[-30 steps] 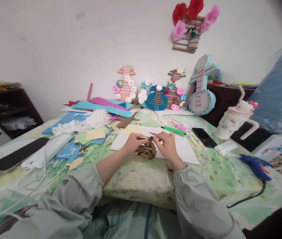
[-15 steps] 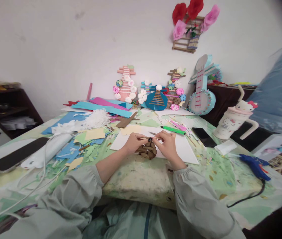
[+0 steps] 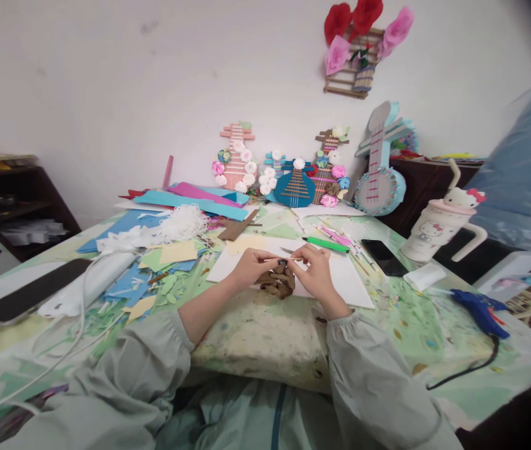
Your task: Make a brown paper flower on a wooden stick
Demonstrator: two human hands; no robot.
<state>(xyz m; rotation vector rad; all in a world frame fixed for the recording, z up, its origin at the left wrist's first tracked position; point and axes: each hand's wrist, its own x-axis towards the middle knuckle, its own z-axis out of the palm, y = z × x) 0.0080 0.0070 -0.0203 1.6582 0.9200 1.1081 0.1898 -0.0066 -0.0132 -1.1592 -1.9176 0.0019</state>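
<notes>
My left hand [image 3: 250, 267] and my right hand [image 3: 316, 273] meet over a white sheet [image 3: 346, 282] at the middle of the table. Both pinch a thin wooden stick [image 3: 278, 259] held level between them. A strip of brown paper is being wound on the stick, and a brown paper flower [image 3: 278, 280] hangs under my fingers, touching the sheet. Both hands are closed. Small scissors [image 3: 287, 251] lie just beyond my fingers.
Paper scraps [image 3: 166, 262] and a white thread tangle [image 3: 183, 224] lie left. A phone [image 3: 30, 295] sits far left, another phone [image 3: 384, 257] and a green marker [image 3: 326, 245] right. A blue glue gun [image 3: 481, 311], a cat-shaped cup [image 3: 438, 227] and paper guitars [image 3: 296, 185] stand around.
My hands have stayed in place; the fingers have shifted a little, turning the stick, and the brown paper flower sits slightly higher against them.
</notes>
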